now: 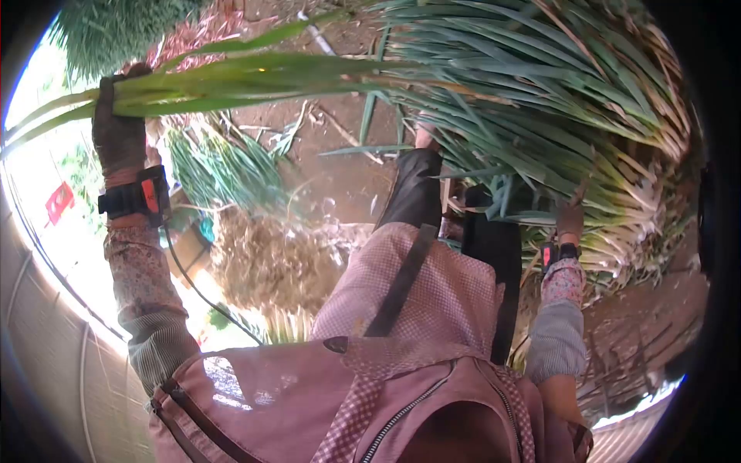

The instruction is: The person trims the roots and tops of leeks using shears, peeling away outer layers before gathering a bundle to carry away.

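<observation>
My left hand (120, 127), in a dark glove, is raised at the left and closed around the leaf ends of some green onions (255, 83). Their long leaves stretch rightward across the view and overlap the big pile of green onions (494, 69). Low over that pile, at the right, is my right hand (570, 218), also gloved. Its visible fingers reach out among the stalks near the white root ends (629, 204); some of the hand is lost among the leaves.
Smaller heaps of green onions lie at the left (224, 162) and upper left (116, 35). A brown heap of roots or dry matter (270, 258) sits left of my legs. Loose leaves litter the dirt floor (340, 181). A dark cable (193, 285) hangs from my left wrist.
</observation>
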### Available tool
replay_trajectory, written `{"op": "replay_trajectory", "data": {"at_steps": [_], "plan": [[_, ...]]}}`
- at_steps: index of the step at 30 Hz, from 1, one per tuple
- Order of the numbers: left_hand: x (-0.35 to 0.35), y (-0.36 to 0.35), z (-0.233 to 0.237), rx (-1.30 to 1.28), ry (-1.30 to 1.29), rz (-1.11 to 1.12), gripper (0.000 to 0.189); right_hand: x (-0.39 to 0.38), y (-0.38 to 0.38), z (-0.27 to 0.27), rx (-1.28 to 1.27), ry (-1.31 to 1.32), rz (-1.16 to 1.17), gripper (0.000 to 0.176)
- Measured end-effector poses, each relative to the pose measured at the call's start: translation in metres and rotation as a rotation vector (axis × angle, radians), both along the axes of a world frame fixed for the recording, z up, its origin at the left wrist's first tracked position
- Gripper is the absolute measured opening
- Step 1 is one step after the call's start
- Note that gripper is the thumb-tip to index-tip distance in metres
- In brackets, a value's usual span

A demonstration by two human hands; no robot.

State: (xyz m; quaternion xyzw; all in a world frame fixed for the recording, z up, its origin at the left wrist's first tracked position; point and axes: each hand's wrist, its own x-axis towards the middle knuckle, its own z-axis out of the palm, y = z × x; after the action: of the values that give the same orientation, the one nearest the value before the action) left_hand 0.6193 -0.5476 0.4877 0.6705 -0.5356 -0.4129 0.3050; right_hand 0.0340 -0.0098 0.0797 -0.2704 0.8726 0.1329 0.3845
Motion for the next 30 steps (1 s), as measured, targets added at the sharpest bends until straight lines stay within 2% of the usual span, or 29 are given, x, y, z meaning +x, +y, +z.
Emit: {"op": "replay_trajectory", "data": {"at_steps": [3,4,5,7,8,10,11,12,13,14,16,17,20,21,23,25,27,28,29,30], "plan": [[0.128,-0.001,0.003,-0.044,-0.190,0.036,0.029,0.018,-0.031,0.038,-0.142,0.030,0.001,0.084],[0.165,-0.002,0.000,-0.083,-0.223,0.185,0.029,0.022,-0.038,0.045,-0.131,0.023,-0.014,0.090],[0.204,-0.003,0.001,-0.123,-0.255,0.330,0.028,0.028,-0.042,0.048,-0.228,0.005,-0.040,0.086],[0.301,-0.006,0.022,-0.001,-0.654,0.286,0.060,0.032,-0.041,0.050,-0.426,-0.029,-0.099,0.079],[0.338,-0.010,0.027,-0.019,-0.879,0.285,0.063,0.025,-0.035,0.042,-0.325,-0.047,-0.153,0.075],[0.325,0.002,0.015,0.217,-1.499,0.074,0.060,0.005,-0.008,0.015,-0.337,-0.050,-0.126,0.079],[0.313,0.011,0.009,0.347,-1.801,-0.055,0.059,0.010,-0.018,0.024,-0.165,-0.049,-0.205,0.076],[0.326,0.025,-0.005,0.359,-1.650,-0.143,0.054,0.015,-0.028,0.034,0.017,-0.052,-0.269,0.072],[0.340,0.039,-0.020,0.382,-1.483,-0.218,0.051,0.024,-0.027,0.027,0.121,-0.034,0.008,0.065],[0.353,0.051,-0.036,0.416,-1.312,-0.280,0.049,0.023,-0.012,0.023,0.066,-0.014,0.200,0.062],[0.311,0.057,-0.106,0.434,-1.160,-0.425,0.048,0.034,0.018,0.021,-0.269,0.081,0.533,0.059],[0.281,0.060,-0.140,0.444,-1.116,-0.483,0.048,0.042,0.025,0.028,-0.353,0.138,0.571,0.060],[0.179,0.066,-0.226,0.465,-0.945,-0.643,0.048,0.077,-0.052,0.091,-0.348,0.046,-0.426,0.064],[0.150,0.066,-0.246,0.470,-0.883,-0.673,0.046,0.077,-0.054,0.100,-0.122,0.062,-0.551,0.072],[0.074,0.067,-0.280,0.416,-0.694,-0.821,0.044,0.078,-0.058,0.129,-0.186,0.043,-0.680,0.072],[-0.056,0.089,-0.279,0.258,-0.620,-0.935,0.034,0.069,-0.042,0.135,-0.251,0.071,-0.756,0.069],[-0.173,0.115,-0.288,0.168,-0.409,-1.124,0.032,0.056,-0.026,0.125,-0.301,0.134,-0.769,0.064],[-0.215,0.134,-0.305,0.271,-0.332,-1.141,0.031,0.051,-0.017,0.123,-0.343,0.180,-0.768,0.058],[-0.258,0.156,-0.322,0.069,-0.300,-1.321,0.034,0.040,-0.006,0.119,-0.345,0.183,-0.729,0.059],[-0.314,0.187,-0.318,0.122,-0.104,-1.350,0.038,0.027,0.002,0.114,-0.350,0.180,-0.688,0.059]]}}
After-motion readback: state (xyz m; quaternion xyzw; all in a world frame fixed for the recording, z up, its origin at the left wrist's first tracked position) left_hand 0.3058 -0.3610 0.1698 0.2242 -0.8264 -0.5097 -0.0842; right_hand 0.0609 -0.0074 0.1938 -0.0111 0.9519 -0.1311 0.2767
